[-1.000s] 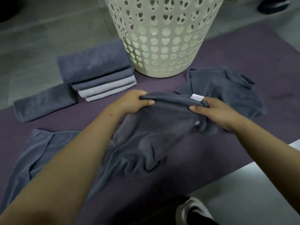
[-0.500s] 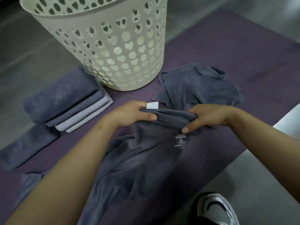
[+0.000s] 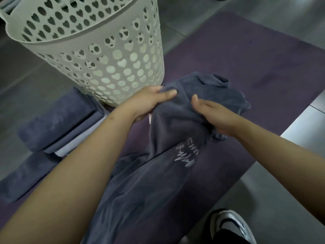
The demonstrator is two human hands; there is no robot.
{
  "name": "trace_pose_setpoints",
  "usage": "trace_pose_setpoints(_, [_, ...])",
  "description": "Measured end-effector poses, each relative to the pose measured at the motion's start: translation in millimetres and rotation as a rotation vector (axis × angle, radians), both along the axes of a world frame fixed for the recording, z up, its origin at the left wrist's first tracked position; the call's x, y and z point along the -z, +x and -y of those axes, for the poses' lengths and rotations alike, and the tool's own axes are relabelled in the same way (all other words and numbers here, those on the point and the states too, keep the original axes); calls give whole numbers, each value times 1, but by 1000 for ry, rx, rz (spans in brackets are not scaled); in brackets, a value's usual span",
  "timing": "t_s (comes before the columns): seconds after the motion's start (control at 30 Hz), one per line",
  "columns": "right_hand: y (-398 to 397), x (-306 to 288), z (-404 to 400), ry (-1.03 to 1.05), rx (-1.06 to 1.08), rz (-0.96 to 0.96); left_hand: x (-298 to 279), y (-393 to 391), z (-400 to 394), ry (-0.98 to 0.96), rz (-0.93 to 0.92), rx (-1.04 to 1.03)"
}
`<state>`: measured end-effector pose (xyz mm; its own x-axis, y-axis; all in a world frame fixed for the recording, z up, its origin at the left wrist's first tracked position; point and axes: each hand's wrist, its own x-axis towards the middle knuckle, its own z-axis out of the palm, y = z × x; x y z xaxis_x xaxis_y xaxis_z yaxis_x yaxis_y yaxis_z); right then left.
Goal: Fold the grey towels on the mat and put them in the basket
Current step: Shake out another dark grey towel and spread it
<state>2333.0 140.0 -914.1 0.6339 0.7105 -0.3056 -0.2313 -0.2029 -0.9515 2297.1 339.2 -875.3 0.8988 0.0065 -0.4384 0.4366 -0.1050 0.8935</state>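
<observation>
The left hand (image 3: 149, 103) pinches the upper edge of a grey towel (image 3: 158, 173) that hangs down to the purple mat (image 3: 246, 67), while the right hand (image 3: 212, 117), just beside it, grips the same bunched edge. Sliding both hands apart along the hem to the corners should flatten it for folding. Since a second ago the hands have closed together and the basket (image 3: 112, 71) looms nearer beyond them.
</observation>
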Motion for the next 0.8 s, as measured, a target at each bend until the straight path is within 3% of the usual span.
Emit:
trace_pose_setpoints(0.13, [-1, 22, 22, -281, -313, 182, -7, 22, -5, -27, 60, -294])
trace_pose_setpoints(0.33, [18, 47, 80, -526, -430, 40, -6, 52, -23, 142, 156, -518])
trace_pose_setpoints(0.5, [26, 45, 105, -220, 19, -254, -2, 83, -24, 420, 136, -508])
trace_pose_setpoints(0.63, [40, 43, 115, -447, 309, -42, -7, 108, -17, 903, 72, -343])
trace_pose_setpoints(0.67, [46, 40, 119, -519, 353, 11, -11, 116, -12, 918, 49, -334])
trace_pose_setpoints(0.8, [71, 29, 139, -660, 569, 93, -15, 151, 23, 329, 31, -459])
